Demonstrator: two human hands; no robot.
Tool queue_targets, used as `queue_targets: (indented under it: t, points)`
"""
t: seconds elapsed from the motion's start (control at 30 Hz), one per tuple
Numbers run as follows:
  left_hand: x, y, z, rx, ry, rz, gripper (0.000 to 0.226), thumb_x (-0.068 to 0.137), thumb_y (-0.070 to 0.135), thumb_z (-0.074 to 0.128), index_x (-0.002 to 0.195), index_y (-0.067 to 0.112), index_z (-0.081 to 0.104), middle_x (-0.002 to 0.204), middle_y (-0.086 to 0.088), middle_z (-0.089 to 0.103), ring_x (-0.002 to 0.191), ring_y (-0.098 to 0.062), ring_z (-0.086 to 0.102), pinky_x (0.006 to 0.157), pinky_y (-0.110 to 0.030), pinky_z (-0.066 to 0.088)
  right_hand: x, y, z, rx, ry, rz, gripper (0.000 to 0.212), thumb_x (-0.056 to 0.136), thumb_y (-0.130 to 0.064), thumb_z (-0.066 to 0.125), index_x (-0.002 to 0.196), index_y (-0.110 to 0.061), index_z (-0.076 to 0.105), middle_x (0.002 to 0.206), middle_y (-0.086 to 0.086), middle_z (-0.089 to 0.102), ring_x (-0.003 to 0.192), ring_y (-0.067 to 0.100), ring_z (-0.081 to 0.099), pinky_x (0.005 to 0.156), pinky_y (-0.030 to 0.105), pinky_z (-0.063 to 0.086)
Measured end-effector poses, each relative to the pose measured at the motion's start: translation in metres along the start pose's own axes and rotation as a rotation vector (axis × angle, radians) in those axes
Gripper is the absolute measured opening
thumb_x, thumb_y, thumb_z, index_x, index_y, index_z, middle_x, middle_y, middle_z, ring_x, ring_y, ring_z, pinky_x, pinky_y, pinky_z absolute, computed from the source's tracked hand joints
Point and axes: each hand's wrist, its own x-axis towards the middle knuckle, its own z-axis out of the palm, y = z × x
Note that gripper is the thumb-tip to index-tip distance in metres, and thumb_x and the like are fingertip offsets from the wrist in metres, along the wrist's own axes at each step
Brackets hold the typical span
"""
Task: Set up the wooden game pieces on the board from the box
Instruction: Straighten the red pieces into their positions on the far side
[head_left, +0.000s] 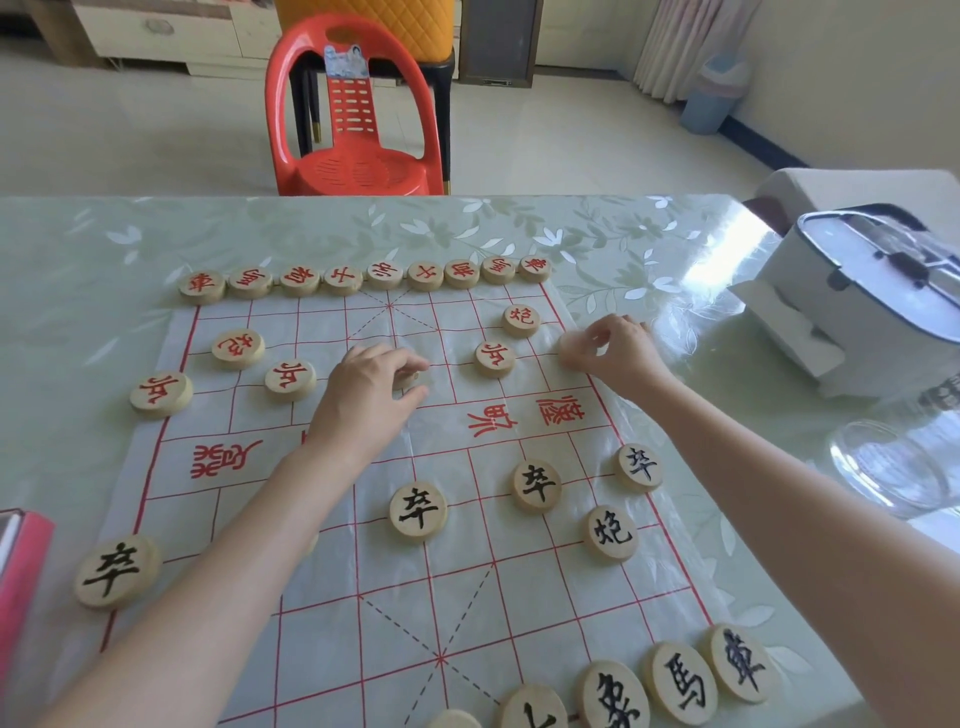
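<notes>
A thin white board sheet (332, 525) with red grid lines lies on the table. Round wooden pieces with red characters line its far edge (363, 278), and more red ones (290, 378) stand in the far half. Black-character pieces (418, 512) stand in the near half and along the near right edge (680, 682). My left hand (366, 392) reaches over the board's middle, its fingertips pinching a wooden piece (410, 378) that is mostly hidden. My right hand (613, 351) pinches another piece (570, 347) at the board's far right edge.
A red box (18, 566) shows at the left edge. A white appliance with a glass lid (878, 291) and a clear glass jar (891, 467) stand on the right of the table. A red plastic chair (358, 114) is behind the table.
</notes>
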Motion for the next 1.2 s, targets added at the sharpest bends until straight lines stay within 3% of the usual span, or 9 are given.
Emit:
queue_targets:
  t: [0.3, 0.5, 0.67, 0.9, 1.0, 1.1, 1.2]
  points:
    - [-0.001, -0.001, -0.007, -0.012, 0.033, 0.015, 0.023, 0.084, 0.018, 0.063, 0.107, 0.019, 0.065, 0.106, 0.000, 0.063, 0.103, -0.017, 0.048, 0.085, -0.022, 0.035, -0.005, -0.004, 0.002, 0.025, 0.000, 0.078, 0.070, 0.071, -0.050, 0.072, 0.123, -0.008, 0.050, 0.124, 0.009, 0.046, 0.120, 0.025, 0.037, 0.098, 0.033, 0.033]
    - [-0.001, -0.001, -0.011, -0.019, 0.053, 0.046, 0.021, 0.085, 0.018, 0.062, 0.106, 0.020, 0.065, 0.105, 0.002, 0.063, 0.102, -0.016, 0.048, 0.080, -0.015, 0.029, 0.007, -0.034, 0.004, 0.139, -0.023, -0.067, 0.051, 0.084, -0.021, 0.064, 0.132, -0.015, 0.048, 0.135, 0.003, 0.048, 0.125, 0.025, 0.040, 0.102, 0.040, 0.040]
    - [-0.004, -0.005, -0.013, -0.015, 0.055, 0.063, 0.021, 0.085, 0.018, 0.062, 0.105, 0.019, 0.066, 0.103, 0.003, 0.063, 0.097, -0.010, 0.044, 0.076, -0.013, 0.026, 0.027, -0.061, 0.019, 0.090, -0.042, -0.108, 0.053, 0.084, -0.036, 0.064, 0.130, -0.014, 0.051, 0.129, 0.002, 0.056, 0.123, 0.026, 0.040, 0.099, 0.037, 0.037]
    - [-0.008, -0.016, -0.016, -0.010, 0.060, 0.063, 0.021, 0.084, 0.019, 0.063, 0.105, 0.019, 0.066, 0.106, 0.005, 0.063, 0.104, -0.016, 0.049, 0.085, -0.019, 0.032, 0.037, -0.060, 0.026, -0.040, -0.179, -0.170, 0.044, 0.085, -0.020, 0.062, 0.128, -0.023, 0.054, 0.113, 0.012, 0.058, 0.124, 0.028, 0.036, 0.087, 0.031, 0.037]
    - [-0.008, -0.018, -0.014, -0.017, 0.062, 0.061, 0.021, 0.084, 0.018, 0.063, 0.104, 0.019, 0.067, 0.105, 0.004, 0.063, 0.105, -0.016, 0.050, 0.085, -0.018, 0.032, 0.038, -0.060, 0.026, -0.118, -0.126, -0.138, 0.050, 0.078, -0.036, 0.070, 0.121, -0.013, 0.058, 0.113, 0.013, 0.059, 0.120, 0.030, 0.038, 0.090, 0.033, 0.036]
    - [-0.008, -0.017, -0.014, -0.025, 0.067, 0.064, 0.021, 0.084, 0.018, 0.063, 0.104, 0.018, 0.067, 0.103, 0.004, 0.063, 0.105, -0.016, 0.050, 0.084, -0.016, 0.031, 0.037, -0.062, 0.026, -0.214, -0.047, -0.096, 0.065, 0.075, -0.056, 0.065, 0.117, -0.007, 0.059, 0.116, 0.012, 0.053, 0.120, 0.031, 0.039, 0.100, 0.038, 0.033]
    - [-0.009, -0.019, -0.016, -0.032, 0.063, 0.060, 0.021, 0.084, 0.017, 0.063, 0.105, 0.019, 0.067, 0.104, 0.005, 0.063, 0.104, -0.015, 0.050, 0.084, -0.016, 0.031, 0.037, -0.060, 0.019, -0.032, -0.063, -0.078, 0.065, 0.079, -0.050, 0.065, 0.130, -0.013, 0.050, 0.131, 0.009, 0.046, 0.124, 0.029, 0.039, 0.104, 0.040, 0.035]
